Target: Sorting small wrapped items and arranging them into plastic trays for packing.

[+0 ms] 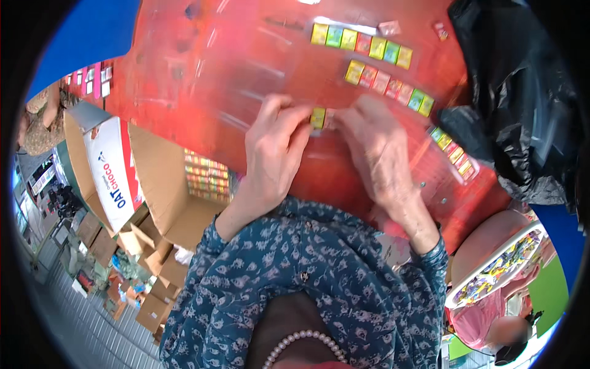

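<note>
Over the red table, my left hand (270, 144) is closed, its thumb and forefinger pinched at the left side of a small yellow square packet (318, 117). Just right of it, a small pinkish packet (330, 119) sits at the fingertips of my right hand (378, 147), which is closed on it and partly covers it. Beyond my hands lie a far row of yellow, green and red packets (362, 45) and a second row (389, 87) nearer to me. A shorter third row (455, 154) lies to the right of my right hand.
A black plastic bag (522, 92) covers the table's right side. At left stands an open cardboard box (153, 172) with rows of similar packets (208, 175) inside. A tub of colourful wrapped pieces (458, 301) is at lower right, beside another person (482, 323) in pink.
</note>
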Demonstrator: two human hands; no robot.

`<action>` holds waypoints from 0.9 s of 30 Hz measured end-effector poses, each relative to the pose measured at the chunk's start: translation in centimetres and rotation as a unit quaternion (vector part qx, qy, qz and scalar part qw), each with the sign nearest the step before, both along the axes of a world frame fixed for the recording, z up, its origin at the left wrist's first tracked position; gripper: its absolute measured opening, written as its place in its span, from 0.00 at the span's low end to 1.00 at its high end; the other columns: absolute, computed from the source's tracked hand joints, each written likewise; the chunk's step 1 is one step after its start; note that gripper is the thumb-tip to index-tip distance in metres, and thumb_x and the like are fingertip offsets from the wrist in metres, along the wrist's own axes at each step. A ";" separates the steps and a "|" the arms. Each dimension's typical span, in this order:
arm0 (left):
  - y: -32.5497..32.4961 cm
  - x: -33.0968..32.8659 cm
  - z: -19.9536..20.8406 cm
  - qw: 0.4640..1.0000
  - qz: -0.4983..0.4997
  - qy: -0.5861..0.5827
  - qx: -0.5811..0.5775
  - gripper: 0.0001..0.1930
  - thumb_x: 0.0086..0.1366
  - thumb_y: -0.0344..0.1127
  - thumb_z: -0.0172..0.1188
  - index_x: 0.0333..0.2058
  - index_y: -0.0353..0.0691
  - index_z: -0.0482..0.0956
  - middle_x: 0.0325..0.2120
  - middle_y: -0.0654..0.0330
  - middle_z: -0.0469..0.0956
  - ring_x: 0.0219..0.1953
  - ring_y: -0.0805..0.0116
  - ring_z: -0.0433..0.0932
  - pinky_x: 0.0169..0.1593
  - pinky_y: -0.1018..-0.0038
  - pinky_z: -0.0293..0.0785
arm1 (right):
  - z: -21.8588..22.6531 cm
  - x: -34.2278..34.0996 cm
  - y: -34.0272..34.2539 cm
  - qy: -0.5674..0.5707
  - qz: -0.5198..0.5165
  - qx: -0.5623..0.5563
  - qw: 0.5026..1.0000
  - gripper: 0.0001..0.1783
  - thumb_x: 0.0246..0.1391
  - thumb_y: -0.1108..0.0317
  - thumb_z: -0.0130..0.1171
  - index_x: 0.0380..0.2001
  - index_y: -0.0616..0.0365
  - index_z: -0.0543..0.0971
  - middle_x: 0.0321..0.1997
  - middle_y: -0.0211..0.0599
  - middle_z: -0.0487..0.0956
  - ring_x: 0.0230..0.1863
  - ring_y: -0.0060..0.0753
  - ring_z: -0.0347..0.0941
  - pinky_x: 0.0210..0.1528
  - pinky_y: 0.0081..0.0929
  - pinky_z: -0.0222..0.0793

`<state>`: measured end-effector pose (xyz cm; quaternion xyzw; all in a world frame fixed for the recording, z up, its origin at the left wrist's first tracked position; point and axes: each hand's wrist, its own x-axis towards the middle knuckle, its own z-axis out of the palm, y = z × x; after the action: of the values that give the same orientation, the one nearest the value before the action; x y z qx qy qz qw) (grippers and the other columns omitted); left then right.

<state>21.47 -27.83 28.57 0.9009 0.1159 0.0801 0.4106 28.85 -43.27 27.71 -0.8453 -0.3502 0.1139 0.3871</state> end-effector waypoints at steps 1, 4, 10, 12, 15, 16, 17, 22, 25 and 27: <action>0.0 0.0 0.1 1.000 0.003 0.002 0.010 0.11 0.52 0.20 0.62 0.37 0.33 0.77 0.35 0.55 0.72 0.34 0.65 0.75 0.35 0.75 0.71 | 0.3 -0.1 0.3 0.005 0.000 -0.003 1.000 0.05 0.41 0.77 0.51 0.26 0.62 0.71 0.28 0.44 0.66 0.34 0.47 0.68 0.31 0.39 0.66; -0.1 -0.1 -0.1 1.000 -0.007 0.002 0.016 0.11 0.52 0.20 0.62 0.36 0.33 0.77 0.36 0.55 0.72 0.35 0.62 0.75 0.37 0.73 0.72 | 0.2 -0.2 0.4 0.005 0.011 0.001 1.000 0.07 0.39 0.78 0.52 0.27 0.61 0.70 0.29 0.43 0.66 0.34 0.48 0.67 0.31 0.39 0.66; 0.4 -0.4 0.3 0.999 0.012 0.013 -0.041 0.11 0.53 0.19 0.60 0.37 0.33 0.77 0.35 0.56 0.72 0.36 0.65 0.75 0.37 0.75 0.72 | 2.1 6.3 -1.1 -0.176 -0.139 0.034 0.974 0.08 0.41 0.81 0.54 0.29 0.63 0.75 0.27 0.46 0.70 0.31 0.48 0.70 0.31 0.39 0.68; 0.6 -0.3 0.5 0.996 0.025 0.014 -0.085 0.11 0.53 0.18 0.59 0.37 0.33 0.77 0.35 0.57 0.72 0.36 0.69 0.75 0.38 0.78 0.72 | 2.6 8.8 -1.7 -0.194 -0.210 -0.004 0.958 0.10 0.49 0.77 0.58 0.37 0.66 0.76 0.33 0.47 0.74 0.31 0.47 0.73 0.35 0.32 0.69; 0.8 0.1 0.6 0.989 0.051 0.008 -0.135 0.12 0.54 0.16 0.57 0.37 0.33 0.78 0.35 0.62 0.73 0.35 0.77 0.73 0.37 0.83 0.69 | -0.4 12.0 -3.5 -0.257 -0.144 -0.032 0.955 0.06 0.50 0.75 0.53 0.32 0.65 0.71 0.31 0.54 0.70 0.32 0.60 0.69 0.31 0.46 0.65; 1.0 0.2 0.7 0.982 0.065 0.010 -0.178 0.11 0.54 0.16 0.57 0.37 0.32 0.78 0.34 0.62 0.73 0.33 0.77 0.73 0.36 0.83 0.69 | -0.6 12.3 -3.2 -0.253 -0.157 -0.049 0.954 0.04 0.49 0.76 0.53 0.30 0.65 0.71 0.31 0.54 0.71 0.31 0.60 0.69 0.32 0.46 0.65; 1.2 0.3 0.8 0.972 0.080 0.011 -0.222 0.11 0.54 0.16 0.58 0.37 0.32 0.78 0.33 0.62 0.73 0.31 0.78 0.73 0.34 0.83 0.69 | -1.0 12.1 -2.9 -0.258 -0.175 -0.071 0.948 0.04 0.49 0.78 0.53 0.30 0.64 0.72 0.30 0.52 0.71 0.32 0.59 0.69 0.33 0.45 0.65; 2.6 0.0 0.4 0.952 0.096 0.012 -0.291 0.11 0.55 0.15 0.57 0.38 0.30 0.78 0.33 0.64 0.73 0.32 0.81 0.73 0.35 0.85 0.69 | -0.2 10.3 -2.3 -0.080 -0.196 0.004 0.977 0.10 0.47 0.78 0.58 0.36 0.64 0.76 0.31 0.47 0.75 0.31 0.46 0.74 0.34 0.35 0.69; 2.5 -0.1 0.3 0.960 0.084 0.012 -0.266 0.10 0.55 0.16 0.58 0.37 0.31 0.78 0.32 0.63 0.73 0.33 0.80 0.74 0.35 0.85 0.70 | 1.5 8.1 -1.6 0.012 -0.135 0.054 0.989 0.12 0.43 0.81 0.61 0.36 0.65 0.77 0.30 0.41 0.76 0.28 0.34 0.74 0.33 0.27 0.69; 2.4 -0.3 0.3 0.959 0.090 0.012 -0.269 0.10 0.55 0.16 0.58 0.38 0.31 0.78 0.32 0.63 0.73 0.33 0.80 0.74 0.35 0.85 0.70 | 2.6 6.8 -0.8 0.028 -0.081 0.054 0.995 0.12 0.43 0.82 0.60 0.35 0.65 0.76 0.32 0.42 0.75 0.31 0.39 0.75 0.35 0.29 0.69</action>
<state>21.19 -25.41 28.91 0.7441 0.2186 0.0717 0.6272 35.62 -44.08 30.30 -0.8451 -0.2756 0.0864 0.4499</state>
